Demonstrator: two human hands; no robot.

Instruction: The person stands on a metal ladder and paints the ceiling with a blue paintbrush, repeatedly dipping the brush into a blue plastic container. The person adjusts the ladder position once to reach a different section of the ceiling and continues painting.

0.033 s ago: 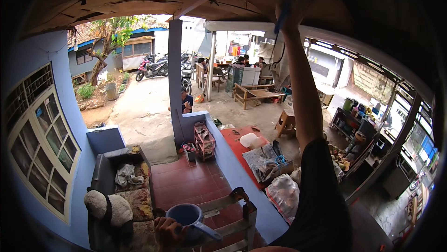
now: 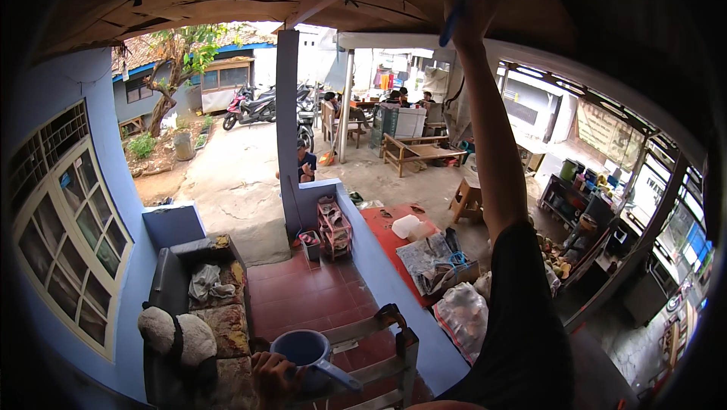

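Observation:
My right arm stretches up to the underside of the ceiling [image 2: 227, 5]. The right hand [image 2: 478, 10], dim and smeared, is closed around a slim blue tool [image 2: 452, 25]; its far end is lost in the dark. Low in the view, my left hand [image 2: 274, 374] is closed at the rim of a blue plastic water dipper [image 2: 301, 346], whose handle points down to the right. The dipper's inside looks dark, and its contents cannot be made out. It is just above the rungs of a ladder-like frame [image 2: 407, 349].
A worn sofa [image 2: 170, 281] with a stuffed panda [image 2: 178, 334] stands by the window wall. A low blue wall [image 2: 401, 281] divides the red-tiled porch from a red table [image 2: 379, 221]. A post [image 2: 288, 107] rises ahead; a person [image 2: 306, 164] sits beyond it.
My right hand and the blue tool have shifted slightly at the ceiling, and the tool's lower end sits higher. The left hand and the dipper stay in place.

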